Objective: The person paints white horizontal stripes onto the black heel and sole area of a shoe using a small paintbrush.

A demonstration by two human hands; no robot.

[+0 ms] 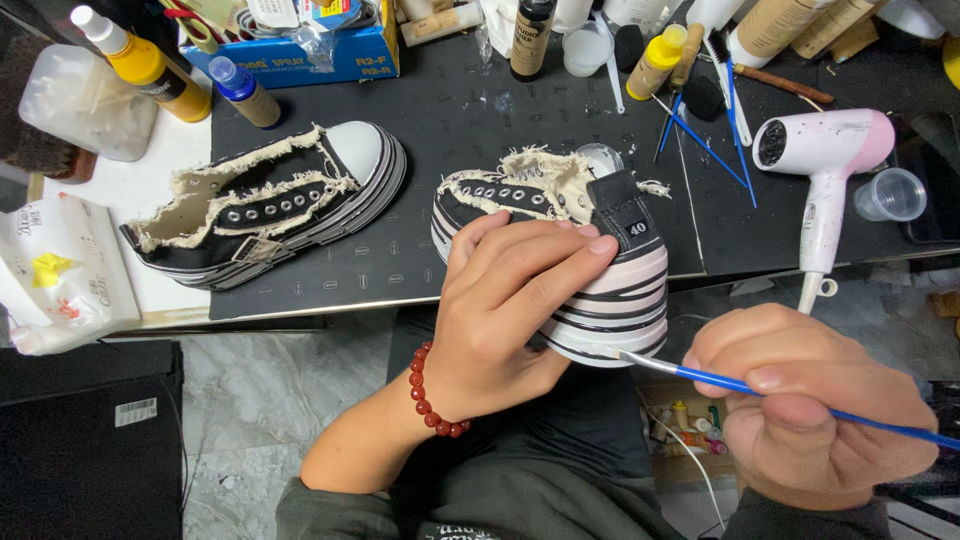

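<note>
Right hand [815,400] holds paintbrush [700,375] against sneaker [610,300]

Left of the hands: second black sneaker [270,200] on black mat [400,260]. Above: yellow bottles [150,65], blue box [340,55]. Right: pink-white hair dryer [825,150], clear plastic cup [892,195].

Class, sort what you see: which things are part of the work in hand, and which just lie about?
In use:
left hand
held sneaker
right hand
blue paintbrush

Lying about:
second sneaker
hair dryer
yellow bottles
plastic cup
spare brushes
</note>
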